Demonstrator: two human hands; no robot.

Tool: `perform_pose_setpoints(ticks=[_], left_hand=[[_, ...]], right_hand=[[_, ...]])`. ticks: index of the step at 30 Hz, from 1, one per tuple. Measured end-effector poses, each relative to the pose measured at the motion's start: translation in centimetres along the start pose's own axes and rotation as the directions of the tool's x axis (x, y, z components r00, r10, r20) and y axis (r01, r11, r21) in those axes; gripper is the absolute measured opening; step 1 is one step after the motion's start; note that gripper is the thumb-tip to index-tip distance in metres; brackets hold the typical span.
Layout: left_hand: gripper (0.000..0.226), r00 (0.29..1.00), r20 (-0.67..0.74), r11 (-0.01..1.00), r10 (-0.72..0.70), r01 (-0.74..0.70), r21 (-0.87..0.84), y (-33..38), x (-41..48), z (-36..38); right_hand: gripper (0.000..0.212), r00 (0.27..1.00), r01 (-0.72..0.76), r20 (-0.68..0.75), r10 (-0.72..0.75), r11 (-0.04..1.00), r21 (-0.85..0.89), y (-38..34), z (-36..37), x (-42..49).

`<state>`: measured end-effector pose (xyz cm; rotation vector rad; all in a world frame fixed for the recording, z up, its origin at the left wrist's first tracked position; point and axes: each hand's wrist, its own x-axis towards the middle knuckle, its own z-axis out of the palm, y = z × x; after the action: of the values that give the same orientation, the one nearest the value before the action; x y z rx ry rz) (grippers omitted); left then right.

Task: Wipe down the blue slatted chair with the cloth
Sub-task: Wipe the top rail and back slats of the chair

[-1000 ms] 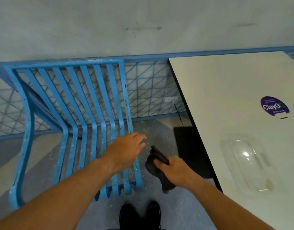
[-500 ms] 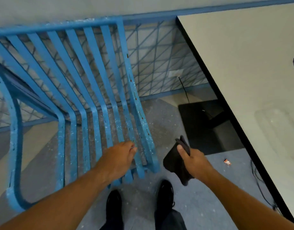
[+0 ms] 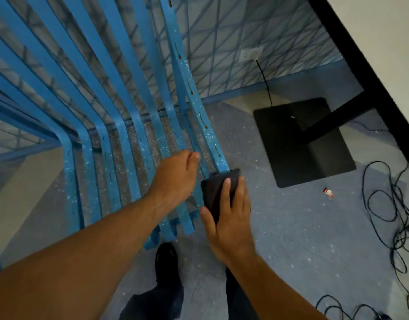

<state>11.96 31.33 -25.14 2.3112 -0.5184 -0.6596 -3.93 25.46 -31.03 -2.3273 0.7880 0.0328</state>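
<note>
The blue slatted chair [image 3: 120,116] fills the left and middle of the head view, its slats speckled with white dust and a few rust marks. My right hand [image 3: 228,218] presses a dark cloth [image 3: 216,190] flat against the rightmost seat slat, fingers straight over the cloth and thumb at its left edge. My left hand [image 3: 175,179] rests on the seat slats just left of the cloth, fingers bent down between the slats; whether they grip one is hidden.
A white table [image 3: 383,38] with a black edge runs along the right, its black base plate [image 3: 302,144] on the grey floor. Loose black cables [image 3: 395,215] lie at the right. A small red wrapper [image 3: 328,193] is on the floor. My shoes [image 3: 166,257] stand below the chair.
I have leaned in and down over the seat. My right hand moved the cloth from beside the chair onto the rightmost slat and flattened on it. My left hand stayed on the slats.
</note>
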Motion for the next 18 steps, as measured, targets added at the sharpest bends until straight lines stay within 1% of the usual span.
perform_pose_setpoints(ticks=[2, 4, 6, 7, 8, 10, 11, 12, 13, 15, 17, 18], left_hand=[[0.042, 0.999, -0.029, 0.998, -0.023, 0.022, -0.060, 0.1, 0.4, 0.4], [0.043, 0.998, -0.046, 0.995, -0.035, 0.031, -0.094, 0.1, 0.8, 0.7], [0.043, 0.998, -0.042, 0.994, -0.042, 0.038, -0.105, 0.2, 1.2, 1.1], [0.042, 0.998, -0.041, 0.993, -0.046, 0.041, -0.108, 0.3, 1.5, 1.2], [0.042, 0.998, -0.040, 0.993, -0.050, 0.045, -0.113, 0.3, 1.8, 1.2], [0.041, 0.998, -0.041, 0.990, -0.054, 0.048, -0.132, 0.4, 2.3, 1.3], [0.040, 0.997, -0.047, 0.989, -0.057, 0.050, -0.141, 0.4, 2.6, 1.3], [0.040, 0.997, -0.051, 0.987, -0.065, 0.056, -0.153, 0.4, 2.8, 1.3], [0.041, 0.996, -0.053, 0.984, -0.075, 0.065, -0.168, 0.3, 3.1, 1.3], [0.043, 0.994, -0.057, 0.978, -0.093, 0.081, -0.191, 0.2, 3.5, 1.3], [0.045, 0.993, -0.068, 0.978, -0.099, 0.085, -0.191, 0.0, 3.9, 1.4], [0.046, 0.992, -0.070, 0.978, -0.102, 0.087, -0.190, 0.0, 4.1, 1.4]], right_hand=[[0.071, 1.000, 0.020, -0.016, -0.018, 0.994, 0.109, 0.6, -0.2, -0.1], [0.059, 0.995, -0.071, -0.044, 0.085, 0.962, 0.263, 1.3, -0.6, 0.4], [0.060, 0.979, -0.164, -0.047, 0.198, 0.903, 0.397, 1.8, -0.9, 1.9], [0.059, 0.977, -0.183, -0.033, 0.213, 0.901, 0.393, 2.0, -0.9, 2.7], [0.053, 0.977, -0.192, -0.019, 0.214, 0.907, 0.375, 2.3, -0.7, 3.4], [0.032, 0.969, -0.223, -0.009, 0.245, 0.896, 0.383, 2.5, -0.3, 4.3], [0.025, 0.965, -0.235, -0.010, 0.261, 0.886, 0.400, 2.4, -0.2, 4.5], [0.023, 0.961, -0.247, -0.017, 0.277, 0.879, 0.407, 2.3, -0.1, 4.6], [0.024, 0.958, -0.251, -0.031, 0.285, 0.887, 0.387, 2.1, -0.1, 4.8], [0.037, 0.962, -0.232, -0.066, 0.265, 0.921, 0.312, 1.5, -0.1, 5.4], [0.055, 0.973, -0.178, -0.102, 0.206, 0.956, 0.232, 1.3, 0.1, 5.8], [0.058, 0.977, -0.141, -0.130, 0.171, 0.967, 0.211, 1.2, 0.3, 5.8]])
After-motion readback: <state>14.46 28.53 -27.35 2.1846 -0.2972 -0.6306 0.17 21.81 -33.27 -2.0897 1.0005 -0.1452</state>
